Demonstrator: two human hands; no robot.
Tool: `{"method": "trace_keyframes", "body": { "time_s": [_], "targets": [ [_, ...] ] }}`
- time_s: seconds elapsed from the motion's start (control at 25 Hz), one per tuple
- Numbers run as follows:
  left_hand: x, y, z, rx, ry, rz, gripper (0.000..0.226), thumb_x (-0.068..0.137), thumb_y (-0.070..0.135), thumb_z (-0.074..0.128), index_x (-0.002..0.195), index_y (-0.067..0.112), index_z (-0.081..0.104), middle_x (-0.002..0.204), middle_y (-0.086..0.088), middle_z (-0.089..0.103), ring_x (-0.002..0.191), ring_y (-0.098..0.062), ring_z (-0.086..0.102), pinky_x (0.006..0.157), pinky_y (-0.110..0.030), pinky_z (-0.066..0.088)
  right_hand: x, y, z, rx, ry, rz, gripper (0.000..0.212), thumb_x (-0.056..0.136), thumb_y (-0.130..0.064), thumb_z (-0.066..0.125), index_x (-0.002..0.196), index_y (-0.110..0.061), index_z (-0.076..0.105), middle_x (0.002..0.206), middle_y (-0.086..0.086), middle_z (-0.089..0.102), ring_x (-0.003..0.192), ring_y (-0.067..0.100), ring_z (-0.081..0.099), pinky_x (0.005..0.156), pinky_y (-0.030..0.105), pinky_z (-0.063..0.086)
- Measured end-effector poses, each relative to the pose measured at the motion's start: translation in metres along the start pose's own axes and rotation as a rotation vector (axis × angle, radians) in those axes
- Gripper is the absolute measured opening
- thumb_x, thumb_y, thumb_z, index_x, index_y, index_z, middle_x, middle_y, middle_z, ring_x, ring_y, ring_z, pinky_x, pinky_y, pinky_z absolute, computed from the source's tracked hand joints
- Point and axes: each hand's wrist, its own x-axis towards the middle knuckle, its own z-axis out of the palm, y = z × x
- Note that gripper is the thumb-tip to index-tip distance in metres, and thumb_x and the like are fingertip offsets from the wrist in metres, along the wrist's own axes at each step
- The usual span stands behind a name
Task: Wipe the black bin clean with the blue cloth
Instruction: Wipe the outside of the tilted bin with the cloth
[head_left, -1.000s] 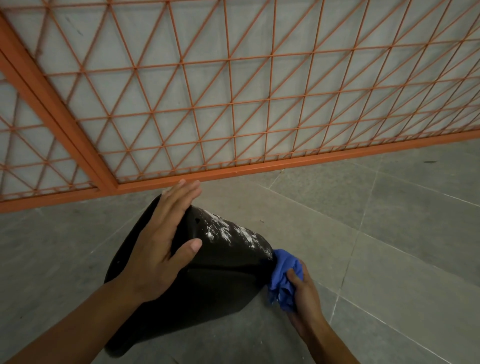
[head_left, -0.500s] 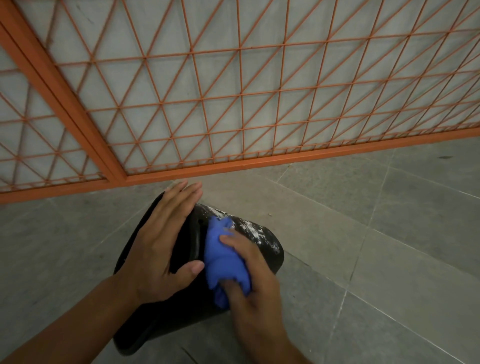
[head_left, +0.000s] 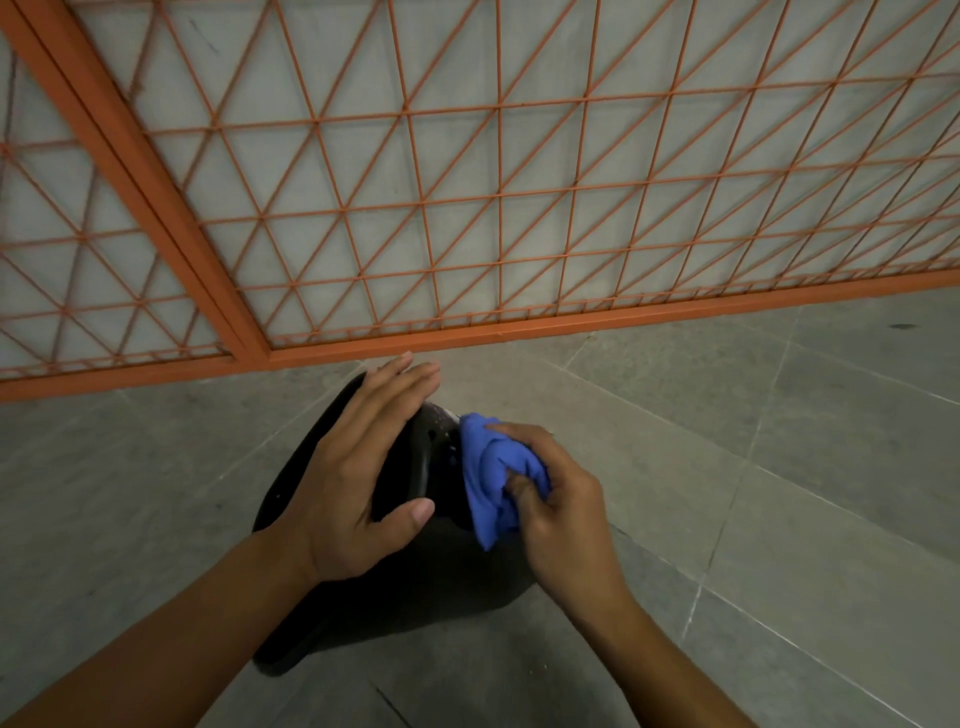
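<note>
The black bin (head_left: 311, 467) lies tipped on the grey floor tiles (head_left: 727, 519) (probably light, stiff, slippery plastic), steadied by the flat, straight-fingered left hand (head_left: 358, 478) while the right hand (head_left: 561, 499) pinches the soft, bunched blue cloth (head_left: 488, 467) against it.

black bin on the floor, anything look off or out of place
The black plastic bin lies tipped on its side on the grey tiled floor, braced by the left hand. Pale specks show beside the crumpled blue cloth gripped by the right hand.

1 head-worn camera looks down, close over the floor (head_left: 779, 493).
</note>
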Motion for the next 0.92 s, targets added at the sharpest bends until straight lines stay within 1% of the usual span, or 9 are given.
{"method": "trace_keyframes", "body": {
  "time_s": [0.08, 0.16, 0.24, 0.36, 0.44, 0.56, 0.72, 0.84, 0.92],
  "targets": [
    [0.001, 0.003, 0.003, -0.005, -0.007, 0.008, 0.087, 0.094, 0.065, 0.029, 0.142, -0.007, 0.037, 0.152, -0.017, 0.037, 0.146, -0.033, 0.027, 0.119, -0.051, 0.019, -0.010, -0.004, -0.002, -0.031, -0.055, -0.008, 0.035, 0.078, -0.025, 0.050, 0.110, -0.033, 0.058, 0.111, -0.019, 0.058, 0.107, 0.002, 0.054, 0.094, 0.022, 0.044],
    [0.002, 0.003, 0.004, -0.018, -0.010, 0.010, 0.087, 0.094, 0.065, 0.028, 0.141, -0.008, 0.037, 0.152, -0.017, 0.037, 0.146, -0.033, 0.027, 0.119, -0.049, 0.018, -0.015, -0.012, 0.003, -0.029, -0.120, -0.051, 0.039, 0.078, -0.032, 0.050, 0.116, -0.036, 0.053, 0.120, -0.023, 0.052, 0.115, 0.000, 0.049, 0.098, 0.015, 0.038],
    [0.003, 0.002, 0.004, -0.023, 0.001, -0.003, 0.087, 0.094, 0.065, 0.029, 0.141, -0.008, 0.037, 0.151, -0.017, 0.038, 0.146, -0.033, 0.027, 0.120, -0.047, 0.016, -0.005, -0.010, 0.005, -0.038, -0.132, -0.090, 0.039, 0.078, -0.029, 0.052, 0.117, -0.033, 0.053, 0.122, -0.021, 0.053, 0.116, 0.001, 0.049, 0.100, 0.018, 0.038],
    [0.006, 0.000, 0.006, -0.034, 0.015, -0.030, 0.087, 0.094, 0.065, 0.030, 0.141, -0.008, 0.037, 0.151, -0.017, 0.038, 0.147, -0.033, 0.026, 0.121, -0.046, 0.015, 0.011, 0.002, -0.002, -0.033, -0.065, -0.020, 0.031, 0.080, -0.020, 0.056, 0.110, -0.026, 0.061, 0.112, -0.015, 0.061, 0.106, 0.002, 0.056, 0.097, 0.029, 0.045],
    [0.005, 0.004, 0.007, -0.043, 0.010, -0.018, 0.088, 0.094, 0.066, 0.028, 0.141, -0.008, 0.037, 0.152, -0.017, 0.037, 0.147, -0.032, 0.026, 0.120, -0.048, 0.016, 0.003, 0.003, -0.004, -0.020, -0.020, 0.005, 0.030, 0.078, -0.016, 0.056, 0.104, -0.028, 0.063, 0.106, -0.016, 0.064, 0.102, 0.001, 0.058, 0.093, 0.026, 0.047],
    [0.005, 0.007, 0.010, -0.034, 0.010, 0.015, 0.087, 0.095, 0.065, 0.028, 0.140, -0.009, 0.038, 0.152, -0.019, 0.037, 0.146, -0.033, 0.027, 0.121, -0.047, 0.015, 0.000, -0.011, 0.000, 0.012, -0.051, -0.073, 0.033, 0.075, -0.012, 0.057, 0.102, -0.030, 0.063, 0.103, -0.018, 0.064, 0.101, 0.001, 0.058, 0.090, 0.016, 0.044],
    [0.009, 0.000, 0.007, -0.042, 0.001, -0.013, 0.088, 0.095, 0.064, 0.029, 0.141, -0.010, 0.036, 0.152, -0.019, 0.036, 0.146, -0.033, 0.026, 0.121, -0.047, 0.015, 0.026, -0.003, -0.002, 0.010, -0.068, 0.002, 0.029, 0.081, -0.005, 0.058, 0.104, -0.022, 0.063, 0.102, -0.016, 0.063, 0.097, -0.001, 0.059, 0.088, 0.016, 0.045],
    [0.006, 0.004, 0.009, -0.054, -0.016, 0.031, 0.087, 0.095, 0.064, 0.029, 0.142, -0.008, 0.036, 0.153, -0.019, 0.035, 0.146, -0.033, 0.027, 0.120, -0.053, 0.016, 0.006, -0.006, -0.001, 0.027, -0.015, 0.013, 0.031, 0.077, -0.012, 0.057, 0.102, -0.028, 0.063, 0.103, -0.018, 0.063, 0.099, -0.001, 0.058, 0.089, 0.017, 0.045],
    [0.006, 0.004, 0.010, -0.049, -0.011, 0.039, 0.086, 0.095, 0.064, 0.029, 0.141, -0.008, 0.036, 0.153, -0.020, 0.035, 0.146, -0.033, 0.027, 0.119, -0.054, 0.016, 0.007, -0.013, 0.003, 0.020, -0.041, -0.042, 0.034, 0.074, -0.011, 0.056, 0.101, -0.030, 0.062, 0.102, -0.017, 0.063, 0.099, 0.001, 0.058, 0.089, 0.017, 0.045]
  ]
}}
